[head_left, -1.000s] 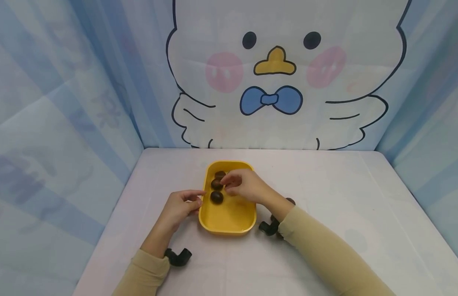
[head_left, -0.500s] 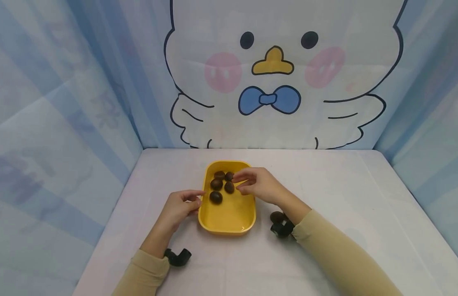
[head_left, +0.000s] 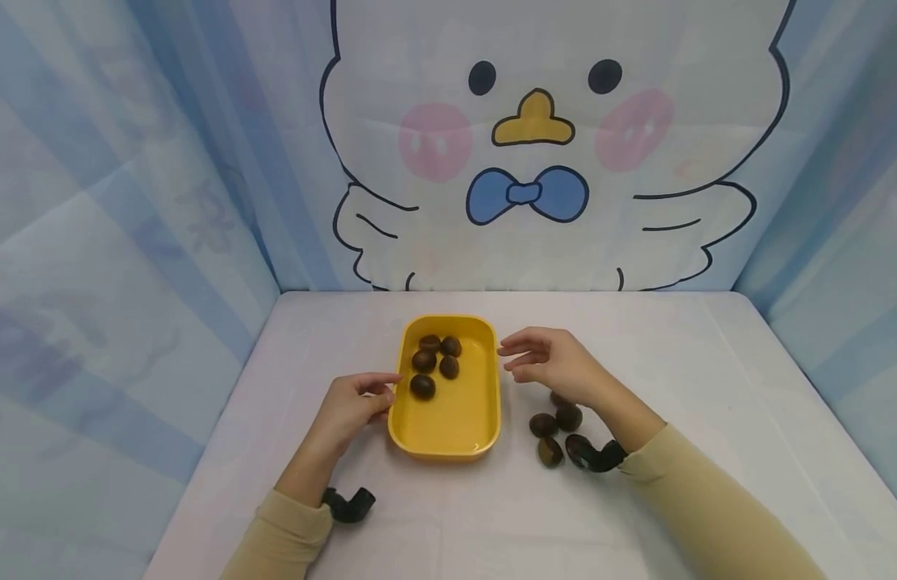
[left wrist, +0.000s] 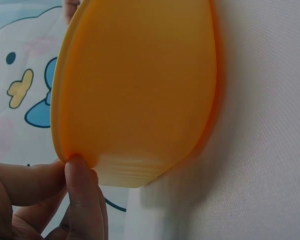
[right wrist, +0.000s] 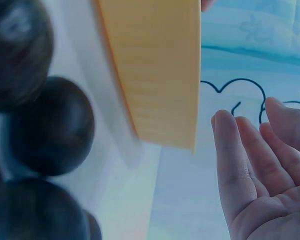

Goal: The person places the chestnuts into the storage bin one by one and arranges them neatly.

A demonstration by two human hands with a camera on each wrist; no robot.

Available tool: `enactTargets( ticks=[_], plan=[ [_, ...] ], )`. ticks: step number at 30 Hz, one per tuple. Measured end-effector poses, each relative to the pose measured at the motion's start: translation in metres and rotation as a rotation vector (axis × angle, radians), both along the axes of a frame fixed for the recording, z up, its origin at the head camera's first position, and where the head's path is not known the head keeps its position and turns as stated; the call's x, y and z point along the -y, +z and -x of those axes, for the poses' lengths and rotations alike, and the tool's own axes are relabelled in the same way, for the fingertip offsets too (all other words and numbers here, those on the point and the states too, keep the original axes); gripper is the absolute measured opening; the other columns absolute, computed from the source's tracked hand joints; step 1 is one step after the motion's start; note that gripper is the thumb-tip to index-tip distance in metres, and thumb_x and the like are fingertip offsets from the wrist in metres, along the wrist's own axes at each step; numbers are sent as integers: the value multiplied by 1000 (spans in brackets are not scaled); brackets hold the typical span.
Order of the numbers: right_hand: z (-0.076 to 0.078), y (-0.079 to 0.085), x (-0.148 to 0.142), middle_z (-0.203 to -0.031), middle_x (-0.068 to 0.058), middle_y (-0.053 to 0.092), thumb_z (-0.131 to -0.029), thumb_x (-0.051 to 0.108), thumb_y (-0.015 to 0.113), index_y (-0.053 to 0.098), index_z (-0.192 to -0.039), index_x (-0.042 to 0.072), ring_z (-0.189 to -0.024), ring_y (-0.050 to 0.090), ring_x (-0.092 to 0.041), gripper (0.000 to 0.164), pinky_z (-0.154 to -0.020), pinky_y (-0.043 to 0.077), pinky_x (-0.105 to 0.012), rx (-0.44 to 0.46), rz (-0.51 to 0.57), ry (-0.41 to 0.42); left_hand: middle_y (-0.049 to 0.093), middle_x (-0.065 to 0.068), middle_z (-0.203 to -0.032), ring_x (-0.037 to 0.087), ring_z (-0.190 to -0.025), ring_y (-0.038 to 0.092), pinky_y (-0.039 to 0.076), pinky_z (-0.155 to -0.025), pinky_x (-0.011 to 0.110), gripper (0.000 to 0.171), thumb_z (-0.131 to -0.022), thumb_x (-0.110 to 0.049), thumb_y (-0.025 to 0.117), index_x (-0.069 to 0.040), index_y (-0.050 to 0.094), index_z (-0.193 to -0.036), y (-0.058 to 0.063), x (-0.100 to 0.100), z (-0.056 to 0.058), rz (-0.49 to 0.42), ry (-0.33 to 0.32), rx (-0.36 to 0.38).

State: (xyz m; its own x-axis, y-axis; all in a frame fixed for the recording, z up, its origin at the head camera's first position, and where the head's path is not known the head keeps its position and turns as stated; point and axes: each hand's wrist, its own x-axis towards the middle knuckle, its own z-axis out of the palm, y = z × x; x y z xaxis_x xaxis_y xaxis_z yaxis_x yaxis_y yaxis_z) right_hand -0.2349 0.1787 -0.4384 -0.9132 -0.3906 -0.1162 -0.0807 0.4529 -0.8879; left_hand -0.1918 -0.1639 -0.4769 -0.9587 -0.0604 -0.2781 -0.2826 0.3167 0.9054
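The yellow tray [head_left: 448, 439] lies on the table with several dark brown chestnuts [head_left: 423, 387] in its far left part. At its left side my left hand [head_left: 355, 407] pinches the rim between thumb and fingers, which the left wrist view shows close up. My right hand [head_left: 553, 362] hovers just right of the tray, fingers loosely bent and apart from the thumb, holding nothing. Below that hand more chestnuts [head_left: 543, 425] lie grouped on the table. They loom large and dark in the right wrist view [right wrist: 52, 125].
A white cloth covers the table [head_left: 448, 524]. Behind it hangs a curtain [head_left: 535, 250] printed with a cartoon bird, and blue-patterned fabric [head_left: 114, 282] closes off the sides. Black wrist-camera mounts [head_left: 352, 505] stick out at both wrists.
My right hand has let go of a chestnut in the tray and withdrawn to the right, past the rim. More of the loose chestnuts now show. The left hand has stayed still.
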Motion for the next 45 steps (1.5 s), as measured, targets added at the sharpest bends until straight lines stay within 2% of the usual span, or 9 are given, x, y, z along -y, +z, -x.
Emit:
enactTargets(
  ticks=[6, 15, 17, 24, 33, 39, 45],
  plan=[
    [-11, -3, -27, -145, -17, 68, -100, 7, 72, 65, -142, 12, -123, 74, -30, 42, -96, 66, -36, -6, -36, -32, 67, 13, -109, 20, -84, 65, 65, -77, 26, 31, -99, -3, 71, -12, 80, -128, -1, 1, 1, -10, 4, -3],
    [-29, -12, -62, -144, -16, 70, -101, 10, 72, 65, -141, 13, -124, 73, -30, 41, -101, 64, -44, -42, -113, -68, 66, 12, -107, 20, -83, 64, 65, -77, 27, 31, -99, -3, 71, -12, 80, -127, -3, 1, 2, -17, 1, -10],
    [-32, -16, -68, -143, -17, 70, -101, 9, 72, 65, -142, 12, -125, 73, -31, 42, -100, 64, -41, -56, -121, -67, 66, 12, -107, 19, -83, 64, 65, -76, 26, 31, -99, -2, 71, -12, 80, -127, -4, 2, 2, -18, 1, -13],
    [-35, -24, -81, -140, -18, 71, -98, 7, 74, 66, -141, 7, -125, 72, -34, 44, -89, 60, -21, -105, -128, -77, 66, 12, -109, 18, -83, 65, 65, -76, 26, 30, -100, -4, 71, -12, 80, -127, -4, 2, 2, -19, -4, -11],
    [-28, -36, -89, -139, -19, 71, -97, 2, 72, 67, -140, 6, -124, 72, -36, 43, -88, 58, -18, -105, -144, -73, 67, 13, -110, 19, -85, 65, 65, -77, 26, 30, -100, -4, 70, -12, 80, -128, -5, 2, 1, -19, -11, -19],
    [-16, -49, -88, -142, -23, 69, -96, -3, 70, 65, -141, 1, -128, 69, -41, 45, -89, 61, -24, -64, -121, -43, 66, 12, -113, 20, -88, 66, 65, -79, 26, 31, -101, -6, 71, -14, 80, -129, -4, 6, 2, -11, 1, 4],
    [-12, -55, -87, -138, -18, 72, -90, -8, 68, 69, -137, 5, -125, 69, -38, 49, -98, 60, -44, -79, -209, -49, 66, 13, -111, 19, -85, 66, 65, -77, 25, 31, -100, -5, 71, -13, 80, -129, -7, 5, 3, -24, -3, -8]
  ],
)
